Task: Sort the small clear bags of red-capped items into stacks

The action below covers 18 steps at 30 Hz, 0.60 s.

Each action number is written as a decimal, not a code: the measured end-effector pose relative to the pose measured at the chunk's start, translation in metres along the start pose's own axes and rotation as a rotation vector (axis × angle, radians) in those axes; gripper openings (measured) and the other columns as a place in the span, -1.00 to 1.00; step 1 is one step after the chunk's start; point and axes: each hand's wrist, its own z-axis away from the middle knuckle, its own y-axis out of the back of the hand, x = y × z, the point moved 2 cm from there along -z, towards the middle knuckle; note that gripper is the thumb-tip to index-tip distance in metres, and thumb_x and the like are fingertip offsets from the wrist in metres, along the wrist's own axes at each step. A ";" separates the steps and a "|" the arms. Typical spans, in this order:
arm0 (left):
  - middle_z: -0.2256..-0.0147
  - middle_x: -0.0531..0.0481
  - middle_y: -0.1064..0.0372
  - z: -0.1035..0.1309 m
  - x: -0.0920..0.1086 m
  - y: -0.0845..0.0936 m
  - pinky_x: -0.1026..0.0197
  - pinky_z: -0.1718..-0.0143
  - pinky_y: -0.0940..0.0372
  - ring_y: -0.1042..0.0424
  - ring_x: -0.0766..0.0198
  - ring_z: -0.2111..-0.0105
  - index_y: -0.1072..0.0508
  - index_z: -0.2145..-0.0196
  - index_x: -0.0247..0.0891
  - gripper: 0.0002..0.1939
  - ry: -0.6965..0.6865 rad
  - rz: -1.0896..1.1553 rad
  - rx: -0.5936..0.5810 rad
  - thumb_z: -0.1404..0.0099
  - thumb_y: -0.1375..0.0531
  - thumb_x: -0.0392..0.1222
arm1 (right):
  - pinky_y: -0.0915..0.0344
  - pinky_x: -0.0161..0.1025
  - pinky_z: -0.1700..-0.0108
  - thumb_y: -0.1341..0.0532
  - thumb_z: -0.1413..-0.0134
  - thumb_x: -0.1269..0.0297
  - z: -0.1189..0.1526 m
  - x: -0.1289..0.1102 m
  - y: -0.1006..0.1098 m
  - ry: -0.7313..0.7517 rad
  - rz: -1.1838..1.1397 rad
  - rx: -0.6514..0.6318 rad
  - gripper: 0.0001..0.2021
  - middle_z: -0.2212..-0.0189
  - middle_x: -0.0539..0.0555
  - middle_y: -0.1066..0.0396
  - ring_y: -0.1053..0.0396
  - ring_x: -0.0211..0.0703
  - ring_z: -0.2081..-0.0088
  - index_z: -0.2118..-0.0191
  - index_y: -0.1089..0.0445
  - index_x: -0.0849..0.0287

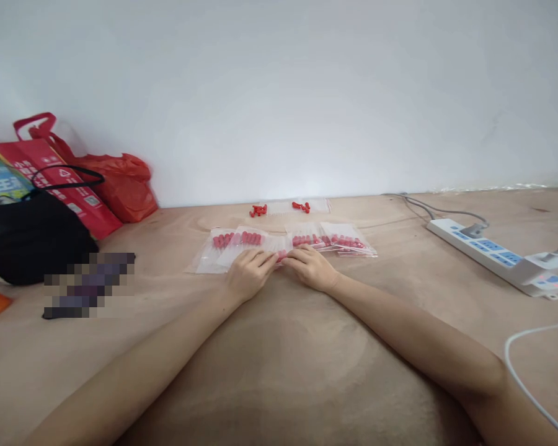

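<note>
Small clear zip bags (242, 244) of red pieces lie flat in an overlapping row on the worktop (279, 371) — one pile left, another (341, 241) right; a single bag (281, 254) lies between, both hands touching it.

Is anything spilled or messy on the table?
Yes, a little: some loose red pieces lie outside the bags near the wall, while the rest sit inside the clear bags by the left hand and right hand.
</note>
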 end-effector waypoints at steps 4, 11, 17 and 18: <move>0.29 -0.06 -0.43 -0.004 -0.006 -0.024 0.30 0.35 -0.29 -0.41 0.30 0.35 -0.37 0.16 -0.29 -0.74 0.006 -0.019 0.003 -0.25 0.04 -0.33 | -0.13 -0.26 0.26 0.04 -0.08 0.47 0.006 0.001 0.014 -0.054 -0.019 -0.015 -0.79 0.34 0.10 -0.31 -0.19 -0.23 0.32 0.28 -0.32 0.21; 0.27 -0.04 -0.42 -0.020 -0.019 -0.039 0.24 0.26 -0.28 -0.38 0.25 0.27 -0.41 0.22 -0.25 -0.76 0.118 0.078 -0.113 -0.22 -0.01 -0.23 | -0.13 -0.28 0.30 0.00 -0.03 0.47 0.029 0.005 0.040 -0.057 -0.045 -0.081 -0.82 0.37 0.08 -0.28 -0.16 -0.25 0.38 0.33 -0.32 0.20; 0.20 -0.14 -0.35 -0.024 -0.068 -0.028 0.08 0.06 -0.15 -0.28 0.10 0.12 -0.41 0.26 -0.29 -0.71 0.594 0.030 -0.217 -0.20 0.01 -0.12 | -0.12 -0.28 0.30 -0.01 -0.01 0.48 0.036 0.009 0.043 -0.118 -0.058 -0.134 -0.83 0.37 0.07 -0.28 -0.15 -0.26 0.38 0.31 -0.30 0.19; 0.17 -0.16 -0.33 -0.025 -0.078 -0.030 0.10 0.07 -0.15 -0.27 0.09 0.10 -0.39 0.21 -0.30 -0.69 0.688 0.035 -0.284 -0.17 -0.02 -0.10 | -0.12 -0.28 0.30 -0.01 0.00 0.48 0.035 0.010 0.042 -0.123 -0.061 -0.137 -0.83 0.37 0.07 -0.28 -0.15 -0.26 0.39 0.31 -0.30 0.19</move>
